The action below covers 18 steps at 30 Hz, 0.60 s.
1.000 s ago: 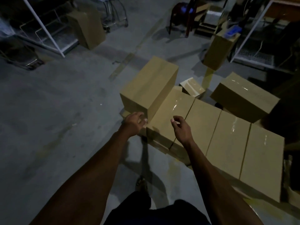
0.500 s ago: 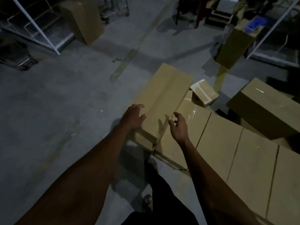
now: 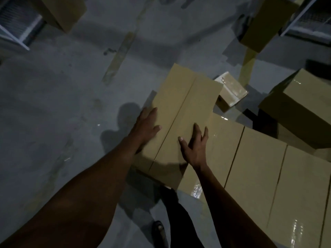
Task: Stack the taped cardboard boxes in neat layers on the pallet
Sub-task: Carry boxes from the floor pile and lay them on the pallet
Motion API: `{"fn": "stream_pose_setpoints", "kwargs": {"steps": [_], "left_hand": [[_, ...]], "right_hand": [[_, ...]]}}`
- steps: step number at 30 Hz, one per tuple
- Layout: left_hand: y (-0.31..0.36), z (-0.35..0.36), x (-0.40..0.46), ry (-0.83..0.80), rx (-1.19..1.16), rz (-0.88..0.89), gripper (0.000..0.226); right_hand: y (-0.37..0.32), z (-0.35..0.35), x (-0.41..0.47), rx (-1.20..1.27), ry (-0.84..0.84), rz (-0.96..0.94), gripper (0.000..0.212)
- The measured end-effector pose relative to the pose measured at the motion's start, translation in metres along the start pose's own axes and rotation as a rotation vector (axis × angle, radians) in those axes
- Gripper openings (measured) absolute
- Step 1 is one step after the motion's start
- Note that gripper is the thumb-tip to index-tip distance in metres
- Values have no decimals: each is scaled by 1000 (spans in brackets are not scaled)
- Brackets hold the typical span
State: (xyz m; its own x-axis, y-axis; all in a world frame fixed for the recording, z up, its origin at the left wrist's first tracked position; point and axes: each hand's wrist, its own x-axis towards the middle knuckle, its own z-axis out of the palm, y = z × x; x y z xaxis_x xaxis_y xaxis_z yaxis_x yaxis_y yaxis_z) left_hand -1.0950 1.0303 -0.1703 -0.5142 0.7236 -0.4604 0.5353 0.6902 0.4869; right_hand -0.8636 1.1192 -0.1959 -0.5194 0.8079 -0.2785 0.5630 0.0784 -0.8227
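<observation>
A row of at least 3 taped boxes [image 3: 254,158] lies low by the concrete floor [image 3: 53,113]; 1 long cardboard box [image 3: 180,111] rests atop its left end. It looks stiff, tape-slick: best held at its ends. Left hand [image 3: 146,126] and right hand [image 3: 195,147], 2 flat open palms, press it.

Long brown cardboard box [image 3: 180,111], taped seam along its top, lying flat at the left end | beside it a row of taped boxes [image 3: 258,158], side by side, tops glossy | pallet hidden beneath them.
</observation>
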Motion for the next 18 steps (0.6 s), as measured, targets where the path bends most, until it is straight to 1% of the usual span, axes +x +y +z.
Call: {"fn": "stream_pose_setpoints", "kwargs": {"steps": [3,7,12,16,18], "left_hand": [[-6,0,12,-22,-40,26,92],[-10,-3,13,-43,-82,11,99],[-9,-8,-14,-21,-68,94,96],[7,-22,-48,-1,-83,191,95],[19,-31,-72,1,-77,247,93]], "right_hand": [[5,6,8,24,-9,26,87],[9,9,6,37,30,31,81],[3,-6,-19,45,57,33,75],[-17,-32,-56,55,126,39,73],[-28,-46,-84,60,186,34,73]]}}
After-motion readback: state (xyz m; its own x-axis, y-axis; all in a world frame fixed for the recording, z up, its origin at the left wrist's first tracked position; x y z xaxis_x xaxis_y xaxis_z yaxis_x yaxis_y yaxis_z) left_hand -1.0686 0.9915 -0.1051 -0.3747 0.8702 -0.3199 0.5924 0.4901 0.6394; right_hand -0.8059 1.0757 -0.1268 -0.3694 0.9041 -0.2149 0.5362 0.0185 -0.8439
